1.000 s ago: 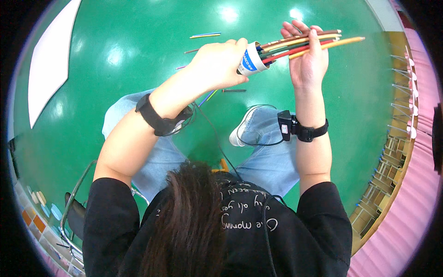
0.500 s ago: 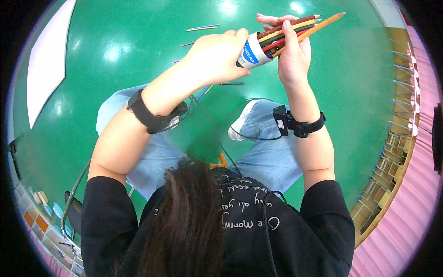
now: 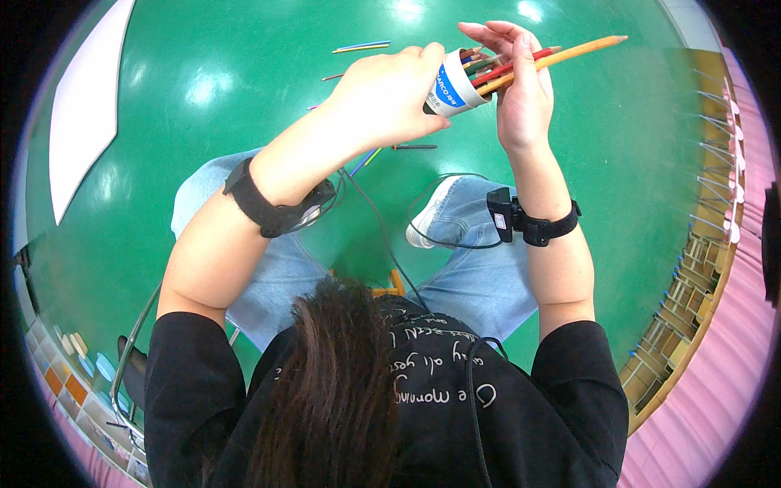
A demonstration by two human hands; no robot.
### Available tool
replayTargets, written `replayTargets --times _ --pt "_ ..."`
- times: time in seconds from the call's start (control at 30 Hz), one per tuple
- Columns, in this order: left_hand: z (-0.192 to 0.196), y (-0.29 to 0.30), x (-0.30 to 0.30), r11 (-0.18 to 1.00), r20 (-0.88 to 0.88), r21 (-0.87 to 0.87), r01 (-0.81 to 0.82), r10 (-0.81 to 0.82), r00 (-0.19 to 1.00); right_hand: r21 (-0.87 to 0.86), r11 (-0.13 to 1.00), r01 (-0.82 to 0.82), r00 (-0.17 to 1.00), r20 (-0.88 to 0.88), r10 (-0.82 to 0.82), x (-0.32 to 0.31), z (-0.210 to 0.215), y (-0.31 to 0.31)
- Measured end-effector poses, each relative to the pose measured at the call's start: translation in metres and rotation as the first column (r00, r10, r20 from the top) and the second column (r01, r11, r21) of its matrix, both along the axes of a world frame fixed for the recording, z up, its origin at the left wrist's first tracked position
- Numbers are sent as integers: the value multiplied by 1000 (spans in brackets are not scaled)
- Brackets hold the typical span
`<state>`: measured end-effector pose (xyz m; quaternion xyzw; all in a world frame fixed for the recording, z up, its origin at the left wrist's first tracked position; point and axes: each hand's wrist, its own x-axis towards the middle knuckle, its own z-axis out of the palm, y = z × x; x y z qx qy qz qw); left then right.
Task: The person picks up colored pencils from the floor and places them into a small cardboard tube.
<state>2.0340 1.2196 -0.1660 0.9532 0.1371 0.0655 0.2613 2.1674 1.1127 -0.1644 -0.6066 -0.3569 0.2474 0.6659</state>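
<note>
Tilted toward the right, a white and blue pencil tube (image 3: 448, 88) is gripped by my left hand (image 3: 386, 93), its fingers wrapped round the lower part. Several coloured pencils stick out of its mouth. A long yellow-orange pencil (image 3: 582, 50) reaches farthest out, beside a red pencil (image 3: 498, 75). My right hand (image 3: 525, 110) is curled round the protruding pencils at the mouth, thumb across them and fingertips behind. Part of the bunch is hidden by that hand.
On the green floor (image 3: 220, 122) lie loose pencils: a blue and yellow pair (image 3: 361, 46), a dark pencil (image 3: 415, 147) and a few partly behind my left arm. A white board (image 3: 85, 114) is at left. A black cable (image 3: 378, 215) runs between my legs. Shelves (image 3: 679, 309) line the right.
Most pencils have slid deeper into the tube, their tips now near its mouth. The yellow-orange one still reaches far out. My right hand's fingers have lifted and spread slightly.
</note>
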Motion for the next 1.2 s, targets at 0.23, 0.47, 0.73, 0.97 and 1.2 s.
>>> replayTargets --times 0.23,0.47,0.73,0.97,1.2 --pt "-1 2 -3 1000 34 6 -10 10 999 -20 1000 -9 999 36 10 1 -6 0" --pt "2 4 -7 1000 23 1 -20 20 1000 -27 1000 -8 1000 -11 8 1 -14 0" --pt "1 13 -17 996 58 59 -65 62 996 31 999 -32 999 -3 32 -1 -20 -1" --pt "21 42 -37 980 166 107 -170 151 974 20 1000 15 997 77 -17 4 -32 3" --pt "37 77 -67 916 229 173 -362 320 919 -596 799 -73 948 208 241 31 -188 26"
